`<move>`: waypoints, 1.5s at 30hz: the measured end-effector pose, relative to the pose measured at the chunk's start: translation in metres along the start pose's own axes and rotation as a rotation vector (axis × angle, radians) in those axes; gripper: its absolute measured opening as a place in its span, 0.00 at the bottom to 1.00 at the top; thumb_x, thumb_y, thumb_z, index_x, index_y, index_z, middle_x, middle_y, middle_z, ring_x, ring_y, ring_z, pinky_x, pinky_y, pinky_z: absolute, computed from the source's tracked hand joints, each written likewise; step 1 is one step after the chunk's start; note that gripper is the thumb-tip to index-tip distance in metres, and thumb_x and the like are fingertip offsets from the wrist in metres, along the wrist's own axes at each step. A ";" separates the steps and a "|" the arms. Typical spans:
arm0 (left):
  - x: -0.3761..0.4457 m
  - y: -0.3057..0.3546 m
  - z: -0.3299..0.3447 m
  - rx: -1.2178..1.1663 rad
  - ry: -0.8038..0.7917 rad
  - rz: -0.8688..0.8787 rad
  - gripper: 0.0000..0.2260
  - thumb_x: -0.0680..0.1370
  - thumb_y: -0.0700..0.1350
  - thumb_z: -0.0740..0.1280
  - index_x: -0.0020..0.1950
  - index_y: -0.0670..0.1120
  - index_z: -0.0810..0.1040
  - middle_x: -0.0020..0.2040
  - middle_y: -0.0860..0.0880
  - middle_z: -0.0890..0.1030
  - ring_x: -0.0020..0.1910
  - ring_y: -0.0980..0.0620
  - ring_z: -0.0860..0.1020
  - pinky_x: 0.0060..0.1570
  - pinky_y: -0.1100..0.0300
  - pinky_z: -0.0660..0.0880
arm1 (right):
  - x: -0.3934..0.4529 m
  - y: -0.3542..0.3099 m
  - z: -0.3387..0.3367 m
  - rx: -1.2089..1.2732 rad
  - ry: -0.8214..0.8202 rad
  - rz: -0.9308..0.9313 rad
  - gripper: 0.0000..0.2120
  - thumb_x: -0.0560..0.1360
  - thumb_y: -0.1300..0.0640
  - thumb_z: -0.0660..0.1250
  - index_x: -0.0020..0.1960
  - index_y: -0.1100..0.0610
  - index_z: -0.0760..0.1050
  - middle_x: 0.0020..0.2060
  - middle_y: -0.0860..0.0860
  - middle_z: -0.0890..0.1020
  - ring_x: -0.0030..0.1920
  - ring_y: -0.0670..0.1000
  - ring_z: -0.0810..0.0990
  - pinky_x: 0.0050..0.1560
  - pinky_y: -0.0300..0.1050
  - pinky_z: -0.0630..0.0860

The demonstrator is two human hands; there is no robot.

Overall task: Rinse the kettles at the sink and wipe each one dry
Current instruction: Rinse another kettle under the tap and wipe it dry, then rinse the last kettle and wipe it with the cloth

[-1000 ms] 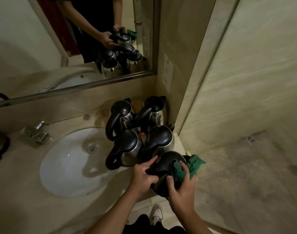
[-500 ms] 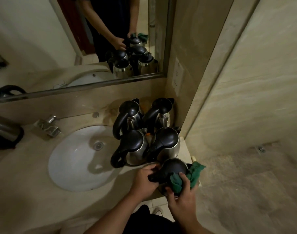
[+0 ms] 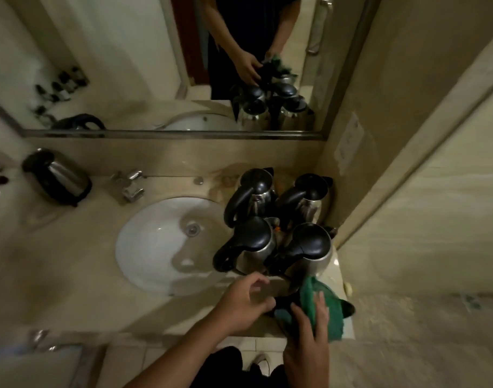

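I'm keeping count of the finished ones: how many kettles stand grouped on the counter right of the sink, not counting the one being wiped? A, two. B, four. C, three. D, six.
B: four kettles stand in a two-by-two cluster between the sink and the side wall.

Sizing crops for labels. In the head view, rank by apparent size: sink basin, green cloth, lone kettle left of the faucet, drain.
1. sink basin, clearly largest.
2. and 3. lone kettle and green cloth: look alike; the cloth is nearer the camera and partly under the right hand, so unranked.
4. drain, smallest.
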State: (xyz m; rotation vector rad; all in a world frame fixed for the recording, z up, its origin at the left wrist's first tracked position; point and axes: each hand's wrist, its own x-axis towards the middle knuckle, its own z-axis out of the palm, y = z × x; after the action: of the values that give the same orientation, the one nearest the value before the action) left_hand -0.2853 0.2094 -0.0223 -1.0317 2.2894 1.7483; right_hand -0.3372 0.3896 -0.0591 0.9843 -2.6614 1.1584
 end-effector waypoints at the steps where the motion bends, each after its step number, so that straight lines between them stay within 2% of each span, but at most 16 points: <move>1: -0.004 0.002 -0.012 -0.040 0.039 -0.004 0.11 0.74 0.52 0.74 0.54 0.62 0.77 0.57 0.59 0.80 0.58 0.64 0.77 0.56 0.60 0.77 | 0.004 -0.014 0.002 0.036 -0.016 -0.049 0.23 0.71 0.64 0.71 0.64 0.49 0.74 0.77 0.62 0.64 0.82 0.53 0.54 0.81 0.44 0.50; 3: -0.013 0.008 -0.039 -0.107 0.135 0.004 0.08 0.77 0.50 0.72 0.54 0.59 0.78 0.54 0.57 0.81 0.55 0.61 0.79 0.55 0.60 0.78 | 0.014 -0.043 0.013 0.062 -0.096 -0.113 0.20 0.71 0.62 0.67 0.61 0.49 0.75 0.73 0.64 0.71 0.76 0.57 0.66 0.79 0.39 0.56; 6: -0.033 0.017 -0.089 -0.266 0.252 0.009 0.06 0.79 0.48 0.70 0.54 0.56 0.80 0.52 0.55 0.84 0.53 0.56 0.83 0.56 0.59 0.78 | 0.044 -0.073 0.034 -0.067 -0.433 -0.063 0.19 0.70 0.55 0.67 0.61 0.48 0.76 0.67 0.60 0.75 0.64 0.65 0.78 0.65 0.53 0.77; 9: -0.055 0.017 -0.150 -0.339 0.365 -0.014 0.05 0.79 0.47 0.70 0.54 0.54 0.81 0.52 0.55 0.85 0.50 0.54 0.84 0.53 0.57 0.79 | 0.084 -0.110 0.039 -0.276 -0.934 0.056 0.32 0.68 0.41 0.67 0.71 0.43 0.72 0.74 0.56 0.67 0.73 0.61 0.70 0.72 0.53 0.71; 11: -0.066 0.008 -0.191 -0.386 0.484 -0.018 0.04 0.79 0.42 0.70 0.51 0.51 0.81 0.49 0.52 0.86 0.47 0.50 0.85 0.46 0.61 0.78 | 0.107 -0.145 0.042 -0.157 -1.041 0.118 0.28 0.71 0.42 0.71 0.70 0.46 0.75 0.70 0.52 0.72 0.71 0.54 0.73 0.69 0.43 0.71; 13: -0.074 -0.006 -0.229 -0.453 0.616 -0.053 0.05 0.78 0.38 0.69 0.50 0.46 0.81 0.46 0.49 0.87 0.44 0.46 0.86 0.39 0.66 0.75 | 0.128 -0.186 0.051 0.031 -0.971 0.115 0.18 0.75 0.50 0.73 0.64 0.46 0.78 0.63 0.47 0.77 0.63 0.49 0.78 0.59 0.37 0.71; 15: -0.081 -0.022 -0.264 -0.514 0.701 -0.091 0.04 0.79 0.37 0.67 0.52 0.43 0.81 0.45 0.49 0.87 0.42 0.46 0.86 0.40 0.62 0.75 | 0.146 -0.232 0.066 0.228 -0.932 0.168 0.11 0.77 0.54 0.72 0.58 0.43 0.79 0.58 0.44 0.81 0.57 0.45 0.79 0.55 0.38 0.73; 18: -0.089 -0.048 -0.317 -0.578 0.771 -0.117 0.05 0.78 0.38 0.68 0.52 0.44 0.81 0.45 0.50 0.87 0.42 0.48 0.86 0.40 0.58 0.73 | 0.164 -0.298 0.102 0.447 -0.890 0.299 0.09 0.80 0.57 0.70 0.55 0.44 0.82 0.54 0.44 0.84 0.55 0.46 0.82 0.55 0.42 0.78; 21: -0.087 -0.078 -0.376 -0.667 0.876 -0.139 0.06 0.76 0.40 0.72 0.52 0.45 0.82 0.44 0.48 0.87 0.40 0.52 0.85 0.37 0.64 0.74 | 0.176 -0.360 0.146 0.583 -0.871 0.424 0.07 0.79 0.57 0.70 0.54 0.48 0.85 0.51 0.44 0.86 0.56 0.48 0.83 0.62 0.51 0.79; 24: -0.059 -0.112 -0.440 -0.726 1.002 -0.187 0.08 0.73 0.43 0.73 0.51 0.46 0.82 0.43 0.46 0.85 0.39 0.51 0.81 0.41 0.57 0.76 | 0.184 -0.410 0.187 0.690 -0.866 0.491 0.07 0.81 0.58 0.68 0.55 0.53 0.84 0.52 0.50 0.87 0.55 0.51 0.86 0.64 0.56 0.79; 29: 0.037 -0.181 -0.528 -0.581 0.997 -0.327 0.16 0.69 0.57 0.67 0.49 0.47 0.74 0.46 0.40 0.81 0.45 0.40 0.81 0.44 0.48 0.78 | 0.187 -0.450 0.234 0.538 -0.837 0.407 0.08 0.83 0.58 0.65 0.57 0.52 0.82 0.50 0.48 0.87 0.51 0.47 0.86 0.62 0.55 0.80; 34: 0.091 -0.204 -0.549 -0.729 0.967 -0.299 0.19 0.80 0.57 0.60 0.59 0.43 0.78 0.52 0.43 0.79 0.51 0.42 0.78 0.55 0.48 0.76 | 0.192 -0.460 0.266 0.521 -0.800 0.415 0.10 0.83 0.59 0.64 0.60 0.49 0.80 0.49 0.48 0.88 0.50 0.49 0.87 0.56 0.52 0.80; 37: 0.089 -0.206 -0.549 -0.905 0.940 -0.225 0.18 0.82 0.55 0.61 0.58 0.41 0.80 0.52 0.41 0.81 0.48 0.45 0.79 0.50 0.54 0.77 | 0.198 -0.458 0.273 0.501 -0.810 0.429 0.10 0.82 0.60 0.64 0.59 0.50 0.80 0.50 0.51 0.88 0.51 0.51 0.87 0.56 0.53 0.79; 40: 0.063 -0.207 -0.543 -1.055 0.966 -0.213 0.13 0.83 0.50 0.64 0.45 0.43 0.79 0.43 0.43 0.79 0.45 0.47 0.77 0.43 0.56 0.73 | 0.206 -0.451 0.279 0.450 -0.811 0.445 0.10 0.81 0.62 0.65 0.58 0.51 0.81 0.50 0.53 0.88 0.51 0.53 0.87 0.57 0.54 0.79; 43: 0.015 -0.194 -0.518 -0.919 0.961 -0.293 0.17 0.82 0.50 0.63 0.35 0.44 0.75 0.33 0.45 0.76 0.35 0.49 0.75 0.35 0.61 0.71 | 0.217 -0.437 0.288 0.372 -0.800 0.434 0.09 0.82 0.60 0.66 0.60 0.52 0.80 0.53 0.52 0.86 0.54 0.53 0.85 0.60 0.55 0.79; 45: -0.018 -0.192 -0.491 -0.856 0.925 -0.350 0.20 0.82 0.47 0.64 0.30 0.44 0.71 0.26 0.46 0.72 0.27 0.52 0.71 0.27 0.62 0.67 | 0.230 -0.429 0.295 0.303 -0.794 0.402 0.09 0.83 0.59 0.64 0.61 0.52 0.79 0.54 0.52 0.85 0.53 0.52 0.83 0.55 0.49 0.81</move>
State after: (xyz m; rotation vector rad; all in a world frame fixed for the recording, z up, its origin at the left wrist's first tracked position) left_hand -0.0069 -0.2386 -0.0036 -2.6312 1.3282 2.4217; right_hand -0.2159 -0.1508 0.0725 1.1811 -3.5043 1.5330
